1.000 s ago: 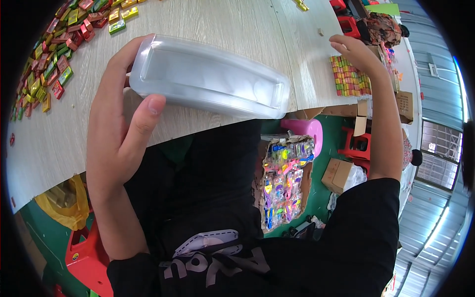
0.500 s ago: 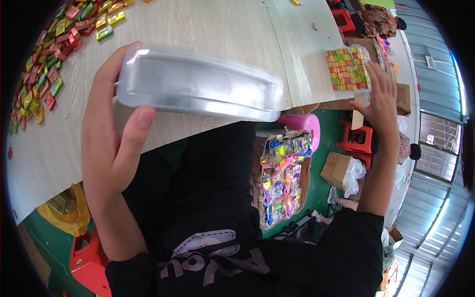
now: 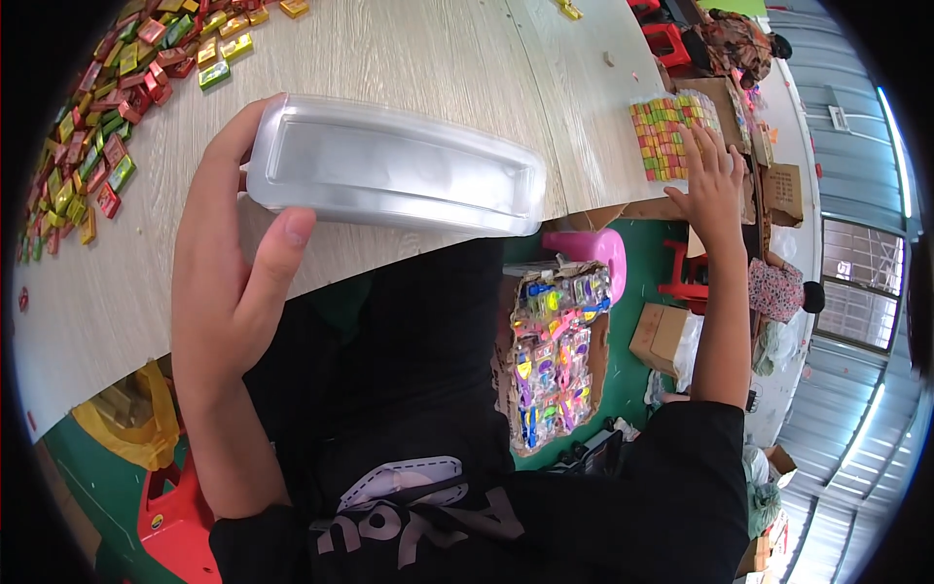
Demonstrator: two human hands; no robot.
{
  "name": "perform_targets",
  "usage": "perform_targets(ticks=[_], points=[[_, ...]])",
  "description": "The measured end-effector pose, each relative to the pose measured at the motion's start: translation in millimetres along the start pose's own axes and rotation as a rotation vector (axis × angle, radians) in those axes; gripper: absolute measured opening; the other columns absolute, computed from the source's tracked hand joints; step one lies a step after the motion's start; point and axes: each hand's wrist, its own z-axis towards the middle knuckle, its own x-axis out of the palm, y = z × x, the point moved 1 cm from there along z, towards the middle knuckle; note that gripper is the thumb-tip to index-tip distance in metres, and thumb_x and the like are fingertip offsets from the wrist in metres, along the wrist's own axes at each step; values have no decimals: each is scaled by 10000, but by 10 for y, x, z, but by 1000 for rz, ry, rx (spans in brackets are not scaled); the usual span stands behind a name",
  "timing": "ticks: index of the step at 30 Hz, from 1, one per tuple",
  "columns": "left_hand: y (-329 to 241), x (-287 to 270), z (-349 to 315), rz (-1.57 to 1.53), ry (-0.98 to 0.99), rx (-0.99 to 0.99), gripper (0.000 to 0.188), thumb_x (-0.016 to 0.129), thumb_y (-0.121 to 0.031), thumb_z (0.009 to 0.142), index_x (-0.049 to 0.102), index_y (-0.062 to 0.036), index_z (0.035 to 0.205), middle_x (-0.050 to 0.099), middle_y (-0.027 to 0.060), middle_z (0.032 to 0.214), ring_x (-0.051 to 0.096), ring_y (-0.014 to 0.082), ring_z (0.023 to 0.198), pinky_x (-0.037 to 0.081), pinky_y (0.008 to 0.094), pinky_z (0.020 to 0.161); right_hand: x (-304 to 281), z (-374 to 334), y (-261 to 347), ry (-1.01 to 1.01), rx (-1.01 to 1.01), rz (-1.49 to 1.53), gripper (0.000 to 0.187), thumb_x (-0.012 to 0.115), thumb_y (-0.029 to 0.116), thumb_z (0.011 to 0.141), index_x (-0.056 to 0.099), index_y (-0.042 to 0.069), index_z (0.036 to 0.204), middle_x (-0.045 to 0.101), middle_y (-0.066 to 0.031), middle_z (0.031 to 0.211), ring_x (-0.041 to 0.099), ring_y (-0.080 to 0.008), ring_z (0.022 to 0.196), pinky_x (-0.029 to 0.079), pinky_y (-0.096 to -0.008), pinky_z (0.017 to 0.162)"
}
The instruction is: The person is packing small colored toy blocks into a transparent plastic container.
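My left hand (image 3: pixel 229 243) grips one end of a clear, empty-looking plastic box (image 3: pixel 399 165), thumb in front and fingers behind. The long shallow box is held tilted at the near edge of the table, its hollow or panelled face toward me. My right hand (image 3: pixel 715 190) is raised at the right with its fingers spread and nothing in it. Its fingertips overlap in view a packed block of small red, yellow and green boxes (image 3: pixel 660 138) at the table's right end. Whether they touch it I cannot tell.
Loose small coloured boxes (image 3: pixel 107 127) lie heaped on the pale table (image 3: pixel 409 58) at the far left. Below the table's right edge are a pink stool (image 3: pixel 608 258) and a carton of colourful packaged items (image 3: pixel 555 360). Red stools and other people are farther right.
My right hand has moved left toward the packed block, its fingers spreading more. My left hand and the plastic box have shifted only slightly.
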Motion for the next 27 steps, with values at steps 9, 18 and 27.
perform_targets(ticks=[9,18,27], points=[[5,2,0,-2,6,18,608,629,-318,987,492,9,1480,597,169,1391,570,292,1258,417,400,1074,35,5,-28,27,-10,48,903,857,257,779,416,173,1562,491,-21,1526,368,-241,1491,216,-516,1247],[12,-2,4,-9,0,15,604,626,-317,989,494,14,1476,596,175,1394,578,296,1258,427,399,1072,10,25,-7,36,3,40,882,856,234,779,435,180,1552,528,-23,1496,394,-257,1471,216,-513,1249],[-9,-37,30,-3,3,24,597,654,-264,967,495,29,1462,597,182,1384,588,301,1247,449,393,1050,-38,57,44,8,-2,73,901,857,177,746,432,188,1541,543,-22,1469,404,-249,1457,224,-503,1239]])
